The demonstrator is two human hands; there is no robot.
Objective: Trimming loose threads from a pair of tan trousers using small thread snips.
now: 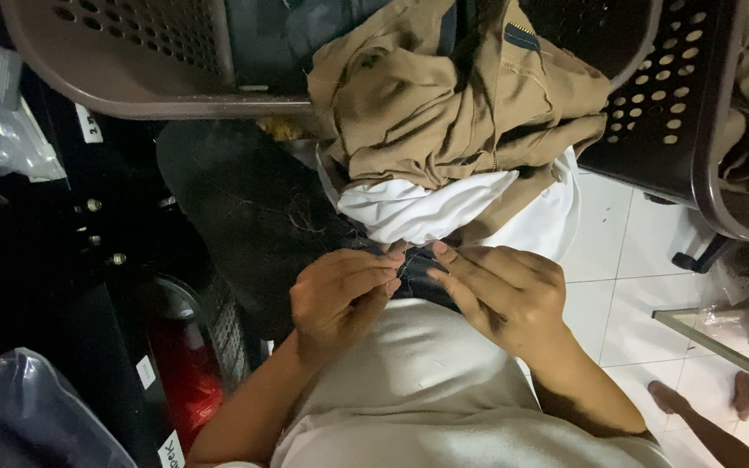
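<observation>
A brown perforated laundry basket [132, 61] fills the eleven-to-twelve o'clock edge, and a second dark basket [678, 113] stands at two o'clock. Out of the first spills a heap of tan garments [444, 95], rumpled and seamed, with a white cloth [418, 212] folded beneath it. At centre lies a dark fabric piece [253, 208], flecked with loose threads; its near edge runs between the two hands. The left hand [340, 299] pinches that edge with fingertips closed narrow; the right hand [504, 295] pinches it just beside, at three o'clock of the left. White floor tiles [626, 295] show at three to four o'clock, with bare feet [704, 399] at four. Small white rectangular labels [146, 371] sit on the dark shelving at eight o'clock.
</observation>
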